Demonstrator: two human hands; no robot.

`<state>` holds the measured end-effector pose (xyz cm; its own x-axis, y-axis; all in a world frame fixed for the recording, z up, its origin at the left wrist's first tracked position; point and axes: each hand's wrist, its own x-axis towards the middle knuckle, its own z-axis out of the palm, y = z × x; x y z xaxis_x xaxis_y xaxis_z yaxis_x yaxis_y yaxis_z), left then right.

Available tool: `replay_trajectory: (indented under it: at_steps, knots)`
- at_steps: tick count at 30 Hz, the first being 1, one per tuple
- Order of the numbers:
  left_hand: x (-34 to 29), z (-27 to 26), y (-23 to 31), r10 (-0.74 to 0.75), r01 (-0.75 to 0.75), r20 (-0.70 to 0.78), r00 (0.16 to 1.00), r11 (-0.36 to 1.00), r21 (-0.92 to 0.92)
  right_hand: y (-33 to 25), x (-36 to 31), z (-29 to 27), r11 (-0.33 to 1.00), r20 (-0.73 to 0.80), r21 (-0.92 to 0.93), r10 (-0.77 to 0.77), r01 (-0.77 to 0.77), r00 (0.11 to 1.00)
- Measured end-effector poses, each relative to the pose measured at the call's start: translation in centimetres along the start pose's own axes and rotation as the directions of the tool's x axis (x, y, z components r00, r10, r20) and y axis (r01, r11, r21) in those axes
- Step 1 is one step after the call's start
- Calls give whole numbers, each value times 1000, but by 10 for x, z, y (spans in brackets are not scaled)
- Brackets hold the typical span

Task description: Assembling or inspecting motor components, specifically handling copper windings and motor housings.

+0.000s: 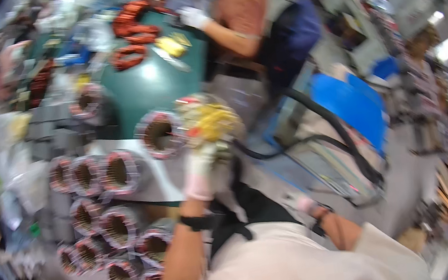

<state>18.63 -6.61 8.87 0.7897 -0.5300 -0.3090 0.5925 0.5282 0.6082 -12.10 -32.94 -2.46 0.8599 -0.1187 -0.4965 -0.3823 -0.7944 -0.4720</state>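
My left hand [200,163], in a white glove, is stretched forward beside the green table. Its fingers are closed around a blurred yellow bundle [211,121] with red and white bits, whose kind I cannot make out. Just left of that bundle stands a motor stator [144,133] with pinkish-white bound windings around its dark bore. My right hand [303,204] hangs low by my right side, smeared by motion, so its fingers do not show clearly.
Several grey stators [117,226] are stacked at the left. On the green table [143,94] lie copper coils [133,24] and yellow pieces [170,45]. A co-worker [243,8] with white gloves sits at its far side. A black hose [326,111] and blue sheet [351,105] are at right.
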Motion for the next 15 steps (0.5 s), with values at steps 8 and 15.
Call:
replay_trajectory:
  at_steps: [8,15]
  knots:
    - [-17,21,23,82,-67,248,965,995,-67,-11,69,-60,928,163,302,177,-220,971]
    - [-2,-4,-6,21,-25,121,992,999,32,-101,184,-175,936,-369,39,-312,350,876]
